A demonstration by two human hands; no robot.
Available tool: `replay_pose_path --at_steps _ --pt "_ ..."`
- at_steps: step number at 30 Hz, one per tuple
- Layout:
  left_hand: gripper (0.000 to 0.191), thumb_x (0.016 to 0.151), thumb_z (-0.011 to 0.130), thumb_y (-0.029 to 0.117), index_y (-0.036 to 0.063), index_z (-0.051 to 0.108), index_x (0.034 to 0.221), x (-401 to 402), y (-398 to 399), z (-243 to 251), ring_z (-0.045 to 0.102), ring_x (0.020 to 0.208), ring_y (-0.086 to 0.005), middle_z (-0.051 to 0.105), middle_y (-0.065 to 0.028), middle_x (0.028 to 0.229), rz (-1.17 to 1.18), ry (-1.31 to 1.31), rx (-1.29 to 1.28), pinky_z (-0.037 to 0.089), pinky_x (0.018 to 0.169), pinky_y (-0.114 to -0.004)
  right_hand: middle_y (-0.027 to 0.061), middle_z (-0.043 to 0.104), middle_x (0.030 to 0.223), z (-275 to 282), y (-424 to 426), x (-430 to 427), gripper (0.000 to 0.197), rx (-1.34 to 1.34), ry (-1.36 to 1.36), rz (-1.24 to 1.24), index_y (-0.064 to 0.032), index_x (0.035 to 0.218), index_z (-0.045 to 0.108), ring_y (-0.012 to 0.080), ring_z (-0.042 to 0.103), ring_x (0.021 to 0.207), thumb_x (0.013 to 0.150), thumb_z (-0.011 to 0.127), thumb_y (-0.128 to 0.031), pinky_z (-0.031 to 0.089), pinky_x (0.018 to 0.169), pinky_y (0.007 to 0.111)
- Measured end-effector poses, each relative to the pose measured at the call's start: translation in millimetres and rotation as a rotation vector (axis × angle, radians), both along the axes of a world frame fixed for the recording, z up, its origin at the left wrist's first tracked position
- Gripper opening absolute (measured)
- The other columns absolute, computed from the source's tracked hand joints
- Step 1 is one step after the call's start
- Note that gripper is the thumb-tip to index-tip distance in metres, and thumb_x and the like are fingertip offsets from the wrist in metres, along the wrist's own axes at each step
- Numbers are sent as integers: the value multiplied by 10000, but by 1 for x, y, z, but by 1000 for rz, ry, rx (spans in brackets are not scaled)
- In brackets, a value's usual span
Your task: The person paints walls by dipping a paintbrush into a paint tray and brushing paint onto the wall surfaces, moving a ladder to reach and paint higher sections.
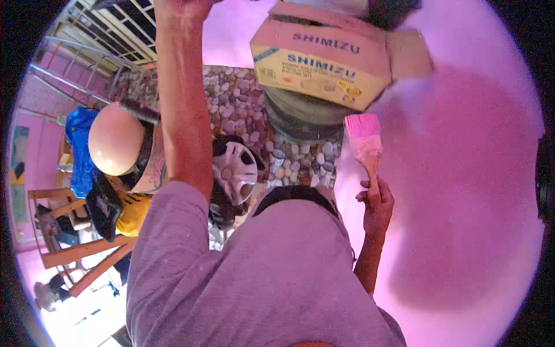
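Note:
My right hand (377,207) grips the wooden handle of a wide flat paintbrush (369,152). Its bristles point up and are coated in pink paint. Beside it, on the right, is a pink wall (468,182) with a dark shadow across it. My left arm stretches forward to the top edge of the picture. Only the base of my left hand (186,8) shows there; its fingers are cut off, so I cannot see what it touches.
Ahead, a Shimizu cardboard box (321,60) with an open flap rests on a dark round container (303,115). The floor (234,93) has a pebble pattern. To the left are a silver wheel cover (236,173), a pale rounded object (116,139), blue fabric (80,152) and wooden framing (86,253).

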State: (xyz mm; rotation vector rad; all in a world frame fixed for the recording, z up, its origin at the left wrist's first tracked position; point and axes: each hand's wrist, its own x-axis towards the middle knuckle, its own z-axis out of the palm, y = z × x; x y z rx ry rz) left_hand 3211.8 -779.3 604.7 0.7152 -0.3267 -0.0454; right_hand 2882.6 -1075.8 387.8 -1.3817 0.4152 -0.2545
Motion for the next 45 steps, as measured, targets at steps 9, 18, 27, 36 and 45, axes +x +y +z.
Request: replay_pose_path --at_steps 9,18,27,36,45 --pt "267 737 571 269 49 559 888 196 42 -93 605 711 -252 619 -80 769 402 124 -147 492 670 -429 88 570 899 13 -21 148 516 -56 0 49 39 1130 475 129 538 639 803 637 -325 446 583 242" --pt "130 719 553 130 67 532 831 354 88 -181 574 725 -213 572 -45 797 727 274 -419 484 689 -338 97 567 839 14 17 265 516 -103 92 -279 46 1110 487 133 534 590 779 655 -311 438 512 230" --pt "236 703 556 223 59 458 841 415 208 -276 527 740 -276 493 -73 785 900 364 -413 454 714 -445 110 569 829 11 31 359 562 -161 -24 -199 57 1086 500 136 530 568 758 665 -368 453 491 237" --pt "187 691 569 171 66 531 840 517 305 -300 574 783 -225 571 -56 823 934 447 -386 474 719 -365 64 552 822 24 111 491 465 -269 130 -351 49 1110 494 101 515 619 828 589 -308 416 509 220" --pt "345 722 517 214 2 541 993 610 402 -370 573 891 -312 592 -124 951 967 620 -267 459 814 -453 66 583 880 28 208 618 620 -6 178 -323 57 1184 426 148 558 656 779 651 -357 452 530 243"
